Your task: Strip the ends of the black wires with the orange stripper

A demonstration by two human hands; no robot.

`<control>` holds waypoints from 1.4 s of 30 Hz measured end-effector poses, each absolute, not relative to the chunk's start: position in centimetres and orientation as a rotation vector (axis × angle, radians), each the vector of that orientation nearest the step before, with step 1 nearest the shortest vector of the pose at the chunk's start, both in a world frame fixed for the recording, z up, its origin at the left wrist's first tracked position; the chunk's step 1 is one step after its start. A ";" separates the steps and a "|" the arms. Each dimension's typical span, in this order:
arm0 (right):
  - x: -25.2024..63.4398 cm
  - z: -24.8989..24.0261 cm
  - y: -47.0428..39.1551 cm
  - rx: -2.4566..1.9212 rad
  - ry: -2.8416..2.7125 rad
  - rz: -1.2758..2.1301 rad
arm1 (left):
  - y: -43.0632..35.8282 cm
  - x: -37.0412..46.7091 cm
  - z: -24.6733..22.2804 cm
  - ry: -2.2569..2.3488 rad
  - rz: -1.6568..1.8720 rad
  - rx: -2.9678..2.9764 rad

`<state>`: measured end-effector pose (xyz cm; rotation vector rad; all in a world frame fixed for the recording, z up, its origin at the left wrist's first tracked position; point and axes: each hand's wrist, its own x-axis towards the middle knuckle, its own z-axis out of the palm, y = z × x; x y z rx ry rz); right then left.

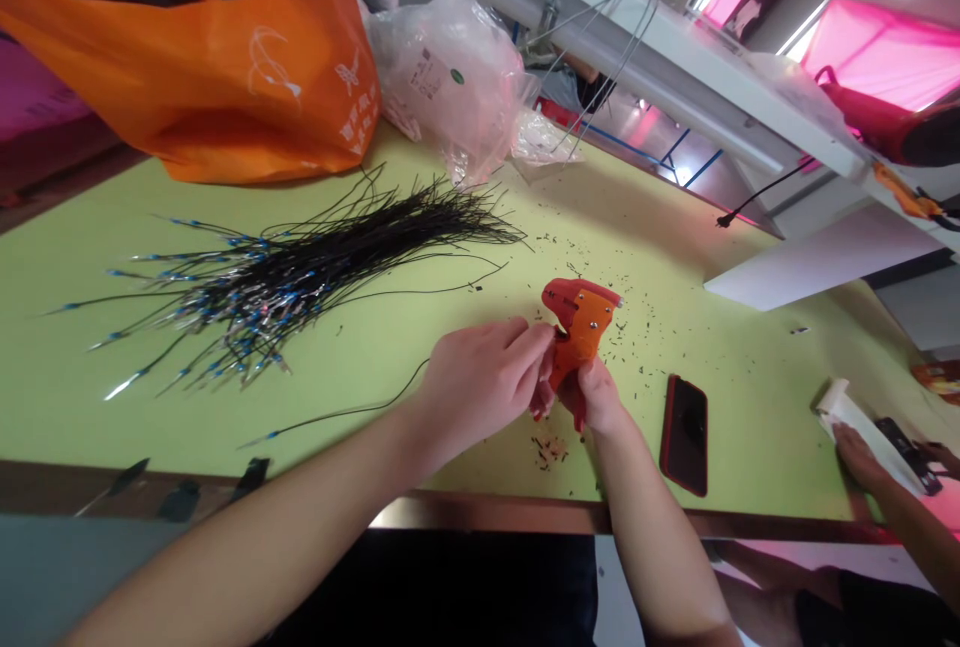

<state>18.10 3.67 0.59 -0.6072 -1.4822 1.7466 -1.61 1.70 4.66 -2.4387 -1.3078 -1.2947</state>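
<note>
Your right hand (598,395) clamps its fingers round the pliers (590,329); at their eight o'clock, your left hand (480,367) pinches a wire (337,416).

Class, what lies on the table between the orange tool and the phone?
Small dark scraps lie scattered between the tool and the phone, seen in the head view.

No words here can be read. The orange bag (199,102) has white writing (360,120) and a white shape (347,75), maybe a butterfly. The clear bag (480,117) has tiny print (426,82) and a green spot (457,76).
</note>
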 end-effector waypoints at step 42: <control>17.9 1.4 2.8 -0.664 -1.481 1.604 | 1.8 -1.8 4.8 -1.244 -1.506 -2.391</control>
